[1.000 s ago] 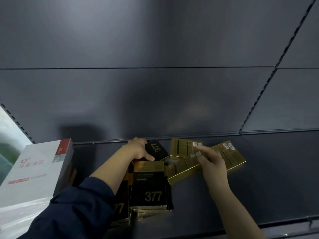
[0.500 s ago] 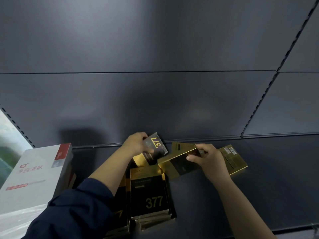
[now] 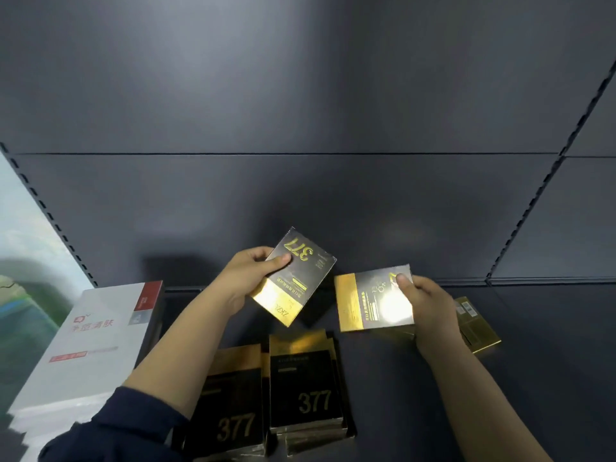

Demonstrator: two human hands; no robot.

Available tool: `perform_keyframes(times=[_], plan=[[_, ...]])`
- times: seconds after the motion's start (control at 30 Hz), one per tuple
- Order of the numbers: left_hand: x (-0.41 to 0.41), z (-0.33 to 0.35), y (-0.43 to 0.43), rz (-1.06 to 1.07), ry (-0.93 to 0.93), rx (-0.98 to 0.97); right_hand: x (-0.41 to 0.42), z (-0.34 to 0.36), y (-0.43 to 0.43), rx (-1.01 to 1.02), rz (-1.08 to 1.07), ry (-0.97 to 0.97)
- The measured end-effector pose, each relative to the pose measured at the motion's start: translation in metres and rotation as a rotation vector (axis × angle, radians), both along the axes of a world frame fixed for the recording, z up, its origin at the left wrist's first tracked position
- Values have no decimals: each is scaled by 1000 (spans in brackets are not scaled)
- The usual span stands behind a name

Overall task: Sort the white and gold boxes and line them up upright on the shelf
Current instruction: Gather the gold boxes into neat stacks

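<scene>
The head camera looks forward and down, close over the shelf [image 3: 550, 378].

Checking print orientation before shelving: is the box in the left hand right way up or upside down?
Upside down. On the box gripped by the left hand, the 377 reads inverted at its far end.

Left hand [image 3: 248, 281] gripping tilted box [image 3: 306, 275], right hand [image 3: 430, 301] pinching glossy box [image 3: 373, 305]
</scene>
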State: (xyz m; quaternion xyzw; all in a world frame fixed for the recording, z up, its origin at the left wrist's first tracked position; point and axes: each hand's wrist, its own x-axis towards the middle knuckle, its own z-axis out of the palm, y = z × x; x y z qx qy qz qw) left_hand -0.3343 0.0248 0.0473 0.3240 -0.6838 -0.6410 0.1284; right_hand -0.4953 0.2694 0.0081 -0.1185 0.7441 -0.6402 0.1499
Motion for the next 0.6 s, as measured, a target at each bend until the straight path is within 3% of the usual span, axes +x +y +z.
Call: perform_keyframes(times=[0.2,0.37,0.6], plan=[[44,1,4,-42,86,156,5,13,-19,-241,255,-307],[89,-12,0,44,236,327,22,21,-37,-341,295,-375],[117,-25,16,333,382,329,44,20,-53,-370,267,-412]])
